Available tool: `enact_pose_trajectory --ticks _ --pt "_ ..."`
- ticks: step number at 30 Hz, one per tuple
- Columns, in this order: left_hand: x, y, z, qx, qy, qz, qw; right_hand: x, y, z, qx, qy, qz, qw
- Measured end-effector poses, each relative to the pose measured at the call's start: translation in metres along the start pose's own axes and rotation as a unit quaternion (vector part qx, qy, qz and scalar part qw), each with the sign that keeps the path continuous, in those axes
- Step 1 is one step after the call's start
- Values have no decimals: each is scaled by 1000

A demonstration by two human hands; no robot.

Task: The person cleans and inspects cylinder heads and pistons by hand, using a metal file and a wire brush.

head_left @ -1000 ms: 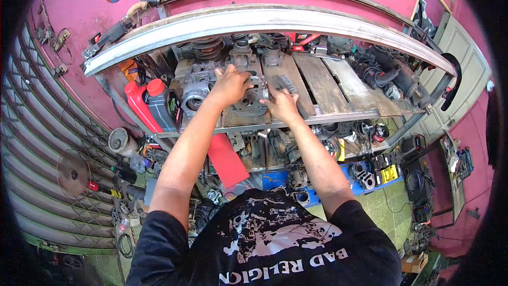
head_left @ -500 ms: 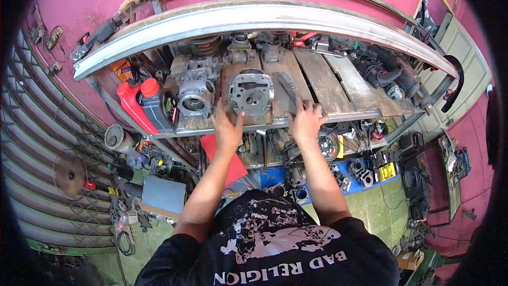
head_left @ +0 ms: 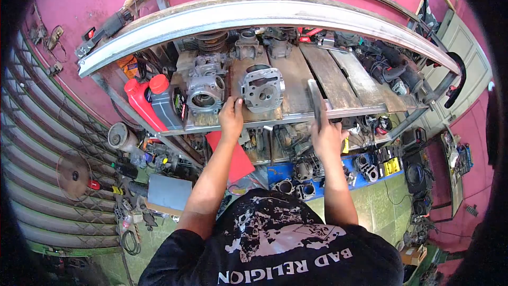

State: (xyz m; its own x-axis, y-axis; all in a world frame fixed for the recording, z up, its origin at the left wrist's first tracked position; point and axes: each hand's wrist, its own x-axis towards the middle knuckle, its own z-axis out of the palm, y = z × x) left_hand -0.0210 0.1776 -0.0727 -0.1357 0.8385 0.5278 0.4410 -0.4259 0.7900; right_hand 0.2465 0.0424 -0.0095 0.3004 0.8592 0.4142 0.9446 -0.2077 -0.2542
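Note:
A grey metal cylinder head [head_left: 263,94] lies on the wooden bench, its flat face with the round recess turned up towards me. My left hand [head_left: 232,119] is at its lower left edge, fingers drawn together and closed on that edge; the fingertips are partly hidden. In my right hand [head_left: 328,140] is a long, narrow wire brush [head_left: 318,98], its far end pointing up over the boards right of the head. The bristles do not show clearly. Left of my left hand sits another engine casting [head_left: 205,97] with a round bore.
A red bottle [head_left: 143,105] and a dark bottle [head_left: 164,100] with a red cap stand at the bench's left end. Engine cylinders [head_left: 247,46] line the back. A pale metal beam [head_left: 264,11] crosses above. Below lie a red sheet [head_left: 233,159] and parts on a blue mat [head_left: 275,173].
My right hand has picked up the wire brush from the boards and raised it. The cylinder head has turned slightly anticlockwise. My left hand's fingers have drawn together at its edge.

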Motion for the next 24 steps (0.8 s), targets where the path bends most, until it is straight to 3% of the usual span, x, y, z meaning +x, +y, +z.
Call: enact_pose_trajectory --ticks 2,4,7,14,16,19,20,22,24 --pt "0 -1 1 4 -5 4 1000 -11 -5 1 -3 -39 15 999" --pt "2 -3 2 -36 11 77 996 -13 -12 1 23 -29 31 999" --pt "5 -4 2 -27 0 76 997 -6 -32 25 119 96 -31 988" --pt "0 1 1 -16 21 96 995 -26 -102 127 183 212 -66 958" --pt "1 0 0 -4 13 88 996 -37 -108 134 199 166 -39 965" --pt "1 -2 -1 -16 13 86 996 -47 -104 140 116 156 -176 965" --pt "0 -3 -1 -17 11 89 996 -47 -103 142 116 158 -173 965" --pt "1 -1 -2 -14 -3 70 997 -42 -102 143 116 166 -69 977" --pt "4 1 -1 -30 2 76 997 -45 -106 152 132 190 -58 971"
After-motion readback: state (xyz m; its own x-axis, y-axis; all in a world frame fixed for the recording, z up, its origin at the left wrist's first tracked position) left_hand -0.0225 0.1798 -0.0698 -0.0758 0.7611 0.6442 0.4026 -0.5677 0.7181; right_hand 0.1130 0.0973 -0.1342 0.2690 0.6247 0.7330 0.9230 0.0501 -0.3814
